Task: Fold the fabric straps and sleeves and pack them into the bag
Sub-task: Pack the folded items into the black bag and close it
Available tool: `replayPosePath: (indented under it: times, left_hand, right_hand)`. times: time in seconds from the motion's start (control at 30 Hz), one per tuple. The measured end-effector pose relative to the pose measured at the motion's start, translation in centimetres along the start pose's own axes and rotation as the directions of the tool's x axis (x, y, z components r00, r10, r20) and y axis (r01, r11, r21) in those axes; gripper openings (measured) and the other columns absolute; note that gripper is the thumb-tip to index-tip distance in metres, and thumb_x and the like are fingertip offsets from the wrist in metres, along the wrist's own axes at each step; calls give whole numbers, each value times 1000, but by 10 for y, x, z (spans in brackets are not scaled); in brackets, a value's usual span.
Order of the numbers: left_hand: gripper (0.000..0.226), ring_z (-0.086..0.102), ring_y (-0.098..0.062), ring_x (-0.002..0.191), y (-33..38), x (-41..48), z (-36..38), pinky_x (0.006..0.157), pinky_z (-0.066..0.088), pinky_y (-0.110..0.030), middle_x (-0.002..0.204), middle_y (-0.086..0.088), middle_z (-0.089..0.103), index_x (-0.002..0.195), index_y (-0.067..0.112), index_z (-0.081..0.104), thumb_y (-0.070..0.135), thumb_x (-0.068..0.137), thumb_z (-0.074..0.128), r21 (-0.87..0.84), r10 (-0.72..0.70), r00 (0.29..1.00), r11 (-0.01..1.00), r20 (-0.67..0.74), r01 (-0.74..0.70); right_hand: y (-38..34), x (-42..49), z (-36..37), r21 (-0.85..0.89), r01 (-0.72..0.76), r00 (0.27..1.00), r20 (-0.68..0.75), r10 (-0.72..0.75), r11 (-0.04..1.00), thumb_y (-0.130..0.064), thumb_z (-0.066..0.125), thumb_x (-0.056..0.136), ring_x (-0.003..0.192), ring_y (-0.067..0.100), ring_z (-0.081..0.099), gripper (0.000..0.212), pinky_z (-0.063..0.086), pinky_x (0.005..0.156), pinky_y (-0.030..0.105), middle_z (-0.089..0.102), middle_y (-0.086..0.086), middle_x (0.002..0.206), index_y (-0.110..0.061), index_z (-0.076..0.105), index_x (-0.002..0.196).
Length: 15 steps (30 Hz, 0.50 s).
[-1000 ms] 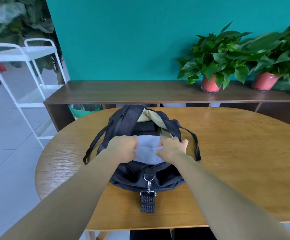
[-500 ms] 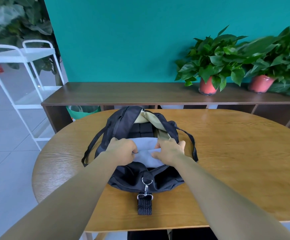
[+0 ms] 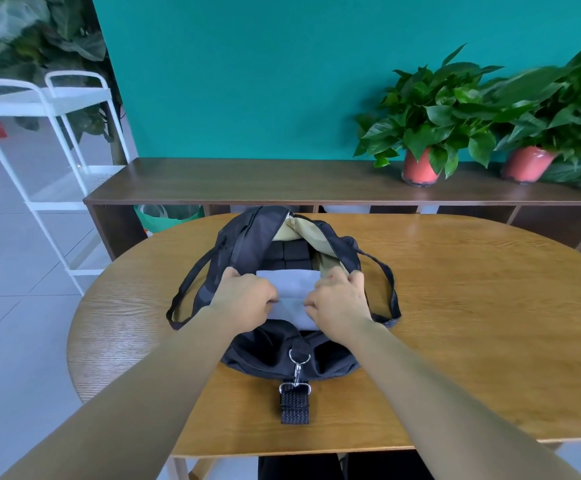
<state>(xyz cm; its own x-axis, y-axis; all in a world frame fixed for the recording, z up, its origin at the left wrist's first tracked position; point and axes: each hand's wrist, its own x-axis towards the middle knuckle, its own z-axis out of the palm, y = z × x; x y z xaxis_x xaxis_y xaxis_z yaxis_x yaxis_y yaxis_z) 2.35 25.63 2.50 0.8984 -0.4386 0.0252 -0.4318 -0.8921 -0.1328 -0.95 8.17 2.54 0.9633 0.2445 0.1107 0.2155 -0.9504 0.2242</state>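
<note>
Shift: slight; left hand and right hand still grip smooth pale-grey fabric.
Bag: soft black, tan-lined, gaping, middle of counter.
Strap: woven, metal-clipped, near edge.

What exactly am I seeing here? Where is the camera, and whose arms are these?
There is no machine here. The two bare arms belong to a person, and the single picture comes from a wide-angle camera worn on their head, looking forward and down. On the wooden table lies an open black bag, with a webbing strap clipped to its near end. The left hand and the right hand each have a grip on one side of a pale grey folded fabric at the bag's opening. Dark folded pieces lie deeper inside. Behind the table, potted plants stand on a brown shelf.
</note>
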Motion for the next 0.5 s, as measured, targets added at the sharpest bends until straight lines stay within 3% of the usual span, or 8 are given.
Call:
replayPosePath:
  times: [0.07, 0.13, 0.23, 0.27, 0.33, 0.4, 0.5]
  left_hand:
    - [30, 50, -19, 74, 3, -1, -2, 82, 26, -31, 70, 4, 51, 62, 23, 44, 12, 90, 43, 54, -50, 999, 997, 15, 49]
    - [30, 45, -19, 71, 5, -1, -4, 77, 26, -30, 66, 4, 44, 60, 22, 36, 8, 85, 46, 96, -76, 997, 993, 19, 73]
    - [21, 51, -20, 83, 12, 8, -2, 76, 38, -31, 75, 3, 48, 71, 20, 47, 9, 89, 46, 44, -66, 997, 997, -31, 68]
    - [16, 55, -21, 96, 14, 11, -1, 88, 42, -33, 88, 1, 55, 84, 18, 56, 11, 92, 44, 2, -51, 999, 999, -2, 51]
    - [27, 43, -17, 127, 17, 14, 4, 115, 19, -41, 124, -2, 52, 121, 15, 54, 17, 98, 40, -8, -47, 988, 999, 149, 48]
    - [45, 20, -15, 143, 15, 14, 8, 118, -2, -46, 148, -2, 33, 144, 13, 29, 21, 100, 35, 23, -47, 965, 999, 257, 43]
    - [55, 3, -12, 147, 6, 16, 12, 115, -13, -47, 159, 1, 12, 152, 16, 6, 20, 102, 26, 0, -19, 954, 1000, 300, 19]
  right_hand:
    - [2, 0, 2, -14, 19, 1000, 8, -19, 1000, -31, 40, 98, 108, 23, 33, 26, 24, 84, 39, 54, -6, 104, -32, 66, 100]
    - [4, 0, 2, 41, 1, 999, -42, 1, 999, -33, 40, 97, 114, 24, 32, 28, 24, 91, 39, 50, -4, 119, -33, 66, 108]
    - [3, 2, -1, 106, 27, 998, -58, -21, 994, -35, 38, 99, 134, 25, 25, 38, 15, 109, 38, 36, 4, 144, -25, 52, 132]
    - [0, 3, -1, 112, 45, 999, 16, -47, 993, -35, 34, 100, 141, 25, 16, 45, 10, 113, 38, 24, 8, 153, -20, 39, 142]
    - [-6, 6, 1, 138, 35, 967, 245, -69, 990, -38, 22, 102, 146, 23, -8, 58, -4, 118, 41, -5, 10, 159, -14, 6, 152]
    - [-7, 11, 6, 172, -16, 911, 408, -56, 985, -45, 11, 101, 143, 21, -22, 62, -13, 116, 44, -21, 9, 157, -15, -10, 151]
    - [-4, 19, 11, 205, -60, 872, 488, -49, 977, -51, 7, 99, 141, 18, -28, 63, -18, 114, 46, -26, 8, 155, -21, -15, 150]
